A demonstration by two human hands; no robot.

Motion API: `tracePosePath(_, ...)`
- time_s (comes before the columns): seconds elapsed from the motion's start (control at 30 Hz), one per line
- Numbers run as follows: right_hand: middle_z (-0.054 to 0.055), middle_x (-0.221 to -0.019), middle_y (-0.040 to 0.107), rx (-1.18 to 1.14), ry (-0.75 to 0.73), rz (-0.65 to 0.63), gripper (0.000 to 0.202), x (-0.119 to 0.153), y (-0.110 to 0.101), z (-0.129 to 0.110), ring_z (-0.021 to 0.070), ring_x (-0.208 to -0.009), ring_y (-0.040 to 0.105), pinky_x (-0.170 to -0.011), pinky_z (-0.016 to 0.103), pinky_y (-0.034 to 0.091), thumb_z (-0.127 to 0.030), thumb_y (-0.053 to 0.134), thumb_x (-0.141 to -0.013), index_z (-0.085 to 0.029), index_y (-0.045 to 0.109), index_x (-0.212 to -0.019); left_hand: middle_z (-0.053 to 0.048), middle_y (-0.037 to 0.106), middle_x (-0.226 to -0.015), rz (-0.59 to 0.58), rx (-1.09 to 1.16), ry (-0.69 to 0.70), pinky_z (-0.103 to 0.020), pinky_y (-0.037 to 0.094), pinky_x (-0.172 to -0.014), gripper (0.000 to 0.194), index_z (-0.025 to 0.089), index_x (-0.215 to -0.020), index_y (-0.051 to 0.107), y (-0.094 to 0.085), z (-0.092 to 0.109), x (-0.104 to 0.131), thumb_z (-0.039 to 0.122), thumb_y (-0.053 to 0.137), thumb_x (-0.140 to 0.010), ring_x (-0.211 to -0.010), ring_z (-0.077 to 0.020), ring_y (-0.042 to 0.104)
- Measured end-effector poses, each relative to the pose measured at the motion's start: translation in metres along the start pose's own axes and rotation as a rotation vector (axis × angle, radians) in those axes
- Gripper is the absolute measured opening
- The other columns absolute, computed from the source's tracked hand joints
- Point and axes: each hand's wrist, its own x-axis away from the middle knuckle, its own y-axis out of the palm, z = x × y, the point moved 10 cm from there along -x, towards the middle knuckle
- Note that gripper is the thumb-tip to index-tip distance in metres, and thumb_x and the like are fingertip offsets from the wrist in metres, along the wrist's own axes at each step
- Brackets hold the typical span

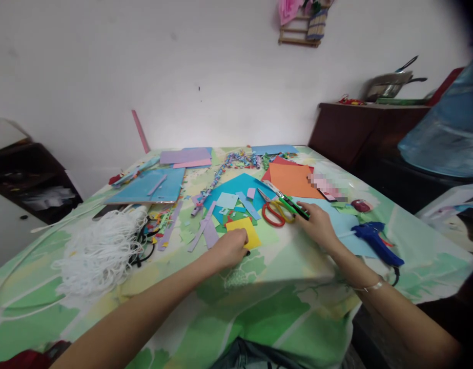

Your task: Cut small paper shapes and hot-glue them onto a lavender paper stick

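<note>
My left hand (233, 248), its fingers curled closed, rests on a yellow paper square (250, 229) near the table's front; whether it grips the paper is hidden. My right hand (315, 223) is at the handle end of a green cutter (289, 201), its fingers closed round that end. Beside the cutter lie scissors (273, 214) with red and yellow handles. Under and around these are a blue-green sheet (236, 187), purple paper strips (210, 231) and small paper pieces.
White cord (101, 253) is heaped at the left, near a blue folder (147, 185). Orange paper (292, 179), a phone (326, 187) and a blue glue gun (378, 243) lie at the right. A twisted paper garland (217, 178) runs across the back.
</note>
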Motion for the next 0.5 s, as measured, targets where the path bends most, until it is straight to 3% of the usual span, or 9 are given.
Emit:
tracePosePath(0.13,0.016,-0.092,0.066,-0.016,0.009,-0.022,0.036,-0.031,0.016,-0.014,0.0297,-0.090,0.059,-0.076,0.038,0.042,-0.013,0.054,-0.072,-0.011,0.067,-0.105,0.002,0.056,-0.061,-0.008,0.079,0.040,-0.021,0.031,-0.050,0.011,0.017,-0.065,0.059,-0.006,-0.001,-0.008,0.006,0.060,-0.061,-0.055,-0.0114,0.049)
tracePosePath(0.23,0.021,-0.102,0.063,-0.078,0.001,-0.012,0.030,-0.044,0.022,-0.034,0.0359,-0.103,0.053,-0.081,0.045,0.041,-0.011,0.055,-0.071,-0.010,0.068,-0.098,0.004,0.054,-0.055,0.082,0.124,0.019,-0.020,0.033,-0.050,0.010,0.017,-0.067,0.065,-0.031,-0.011,-0.018,0.009,0.060,-0.063,-0.053,-0.0101,0.050)
tracePosePath(0.3,0.019,-0.114,0.059,-0.160,-0.058,-0.028,0.028,-0.048,0.026,-0.059,0.0345,-0.111,0.050,-0.086,0.046,0.040,-0.013,0.055,-0.074,-0.014,0.068,-0.098,0.004,0.056,-0.053,0.275,0.167,-0.014,-0.020,0.034,-0.051,0.011,0.017,-0.072,0.068,-0.062,-0.022,-0.024,0.013,0.059,-0.068,-0.052,-0.0103,0.052)
tracePosePath(0.37,0.010,-0.106,0.065,-0.278,-0.156,-0.116,0.029,-0.047,0.037,-0.092,0.0247,-0.101,0.058,-0.084,0.038,0.045,-0.014,0.059,-0.074,-0.020,0.067,-0.102,0.003,0.060,-0.052,0.536,0.225,-0.009,-0.020,0.037,-0.051,0.010,0.019,-0.071,0.070,-0.094,-0.034,-0.023,0.016,0.061,-0.071,-0.050,-0.0100,0.053)
tracePosePath(0.43,0.002,-0.086,0.069,-0.473,-0.242,-0.274,0.036,-0.042,0.054,-0.125,0.0168,-0.080,0.064,-0.071,0.029,0.050,-0.020,0.062,-0.075,-0.023,0.059,-0.110,0.002,0.066,-0.057,0.780,0.244,0.069,-0.021,0.042,-0.053,0.008,0.020,-0.070,0.071,-0.115,-0.039,-0.016,0.018,0.063,-0.072,-0.051,-0.0104,0.056)
tracePosePath(0.5,0.001,-0.081,0.069,-0.917,-0.276,-0.510,0.037,-0.031,0.072,-0.154,0.0154,-0.074,0.065,-0.067,0.028,0.051,-0.025,0.063,-0.076,-0.022,0.055,-0.111,0.000,0.072,-0.067,0.938,0.198,0.199,-0.022,0.047,-0.060,0.009,0.020,-0.072,0.071,-0.121,-0.037,-0.007,0.019,0.063,-0.075,-0.058,-0.0122,0.063)
